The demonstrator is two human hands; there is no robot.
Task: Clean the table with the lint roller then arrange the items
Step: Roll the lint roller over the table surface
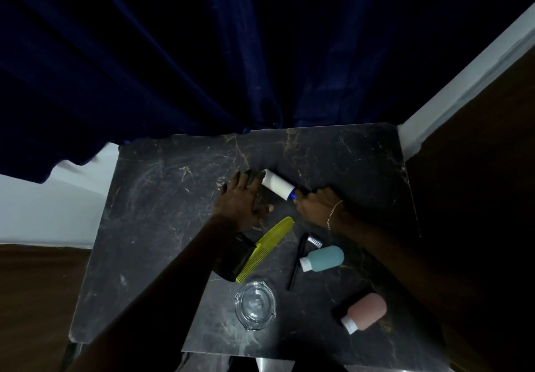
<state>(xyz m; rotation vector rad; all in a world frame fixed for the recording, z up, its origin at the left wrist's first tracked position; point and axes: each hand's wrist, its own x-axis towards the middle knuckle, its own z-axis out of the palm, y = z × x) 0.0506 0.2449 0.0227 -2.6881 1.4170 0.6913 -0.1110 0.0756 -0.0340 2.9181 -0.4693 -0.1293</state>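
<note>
There is a single view: a wide-angle camera worn on the head, above the near edge of the table [150, 212] and facing forward and steeply down onto it. It sits close, so both forearms run in from the bottom edge, and the left hand [241, 198], right hand [315, 202] and lint roller [278, 184] land about mid-frame. The upper half takes in a dark blue curtain [173, 53] past the table's far edge — floor [37, 299] shows at left.

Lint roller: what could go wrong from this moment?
The yellow comb lies just nearer the person than the lint roller; a pull stroke by the right hand may push it. The forearm of the left hand passes over a dark container and could knock it toward the glass ashtray.
</note>
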